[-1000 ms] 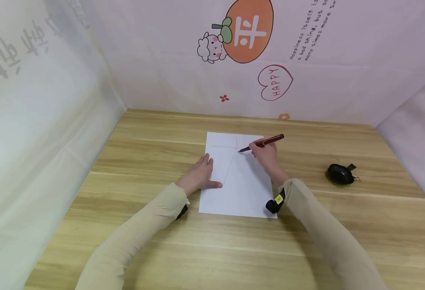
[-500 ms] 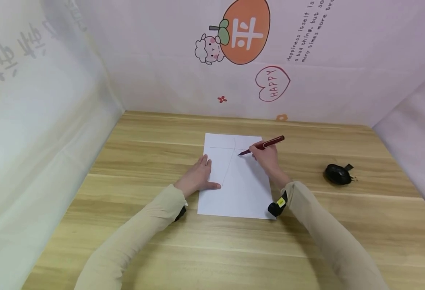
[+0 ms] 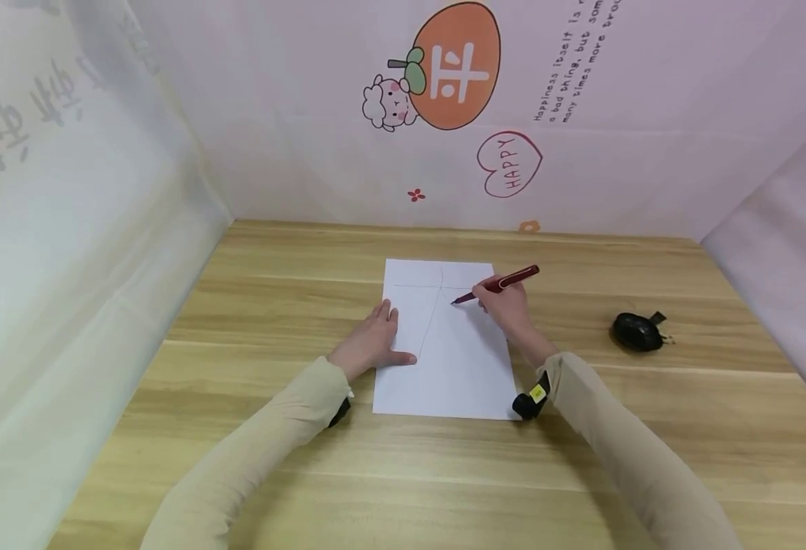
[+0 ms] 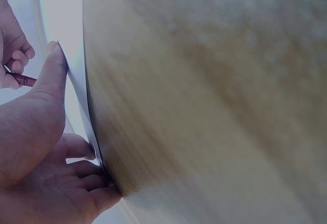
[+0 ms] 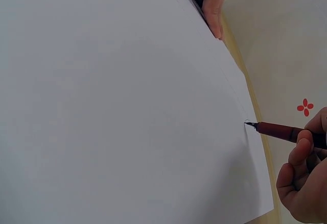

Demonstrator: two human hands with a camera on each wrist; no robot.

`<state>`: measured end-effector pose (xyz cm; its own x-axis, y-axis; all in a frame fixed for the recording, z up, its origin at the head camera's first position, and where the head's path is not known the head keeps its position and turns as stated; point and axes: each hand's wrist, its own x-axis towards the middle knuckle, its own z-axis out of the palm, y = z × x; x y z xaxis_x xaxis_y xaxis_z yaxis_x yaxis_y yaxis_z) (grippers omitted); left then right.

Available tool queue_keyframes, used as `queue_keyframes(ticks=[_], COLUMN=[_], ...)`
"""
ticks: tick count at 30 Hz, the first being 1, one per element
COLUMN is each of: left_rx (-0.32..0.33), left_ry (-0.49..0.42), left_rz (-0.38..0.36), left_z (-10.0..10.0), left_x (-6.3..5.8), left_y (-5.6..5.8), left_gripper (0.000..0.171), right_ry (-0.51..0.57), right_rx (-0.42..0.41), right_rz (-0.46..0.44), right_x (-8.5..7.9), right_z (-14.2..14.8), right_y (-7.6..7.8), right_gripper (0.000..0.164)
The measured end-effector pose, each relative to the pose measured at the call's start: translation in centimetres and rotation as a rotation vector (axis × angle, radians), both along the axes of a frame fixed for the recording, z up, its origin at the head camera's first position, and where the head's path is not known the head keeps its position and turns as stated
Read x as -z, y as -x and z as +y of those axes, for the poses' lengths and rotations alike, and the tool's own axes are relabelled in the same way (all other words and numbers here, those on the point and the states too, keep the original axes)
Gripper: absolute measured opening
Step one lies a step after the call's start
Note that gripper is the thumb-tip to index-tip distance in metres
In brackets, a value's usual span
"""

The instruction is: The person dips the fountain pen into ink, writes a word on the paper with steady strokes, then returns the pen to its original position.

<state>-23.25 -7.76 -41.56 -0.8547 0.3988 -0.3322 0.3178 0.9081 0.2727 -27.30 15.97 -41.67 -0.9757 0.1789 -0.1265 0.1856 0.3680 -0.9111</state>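
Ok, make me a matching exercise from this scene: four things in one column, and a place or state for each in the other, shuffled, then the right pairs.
Things
1. pen
2. paper
3. black object
4. printed heart

Places and states
A. on the table, right of the paper
B. held at a slant in the right grip
C. on the backdrop
D. marked with thin lines

Pairs: 1-B, 2-D, 3-A, 4-C

My left hand (image 3: 371, 341) rests on a white rectangular paper sheet (image 3: 461, 370), marked with thin lines (image 3: 416, 286), near the far edge of the wood-grained desk (image 3: 272, 298). My right hand (image 3: 509, 307) pinches a slim dark-red pen (image 3: 510, 279), slanted, its nib (image 5: 251, 124) on the sheet.
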Motion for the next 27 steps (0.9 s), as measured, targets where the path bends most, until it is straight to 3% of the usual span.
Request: queue_keyframes(ticks=[27], left_rx=[-0.008], left_ry=[0.001], left_rz=[0.02], left_z=[0.3], left_x=[0.1], left_y=[-0.2], left_gripper=[0.099], right_ry=[-0.024], right_rx=[-0.059], right_rz=[0.02], right_x=[-0.6], right_z=[1.2], right_y=[-1.0], right_gripper=[0.019])
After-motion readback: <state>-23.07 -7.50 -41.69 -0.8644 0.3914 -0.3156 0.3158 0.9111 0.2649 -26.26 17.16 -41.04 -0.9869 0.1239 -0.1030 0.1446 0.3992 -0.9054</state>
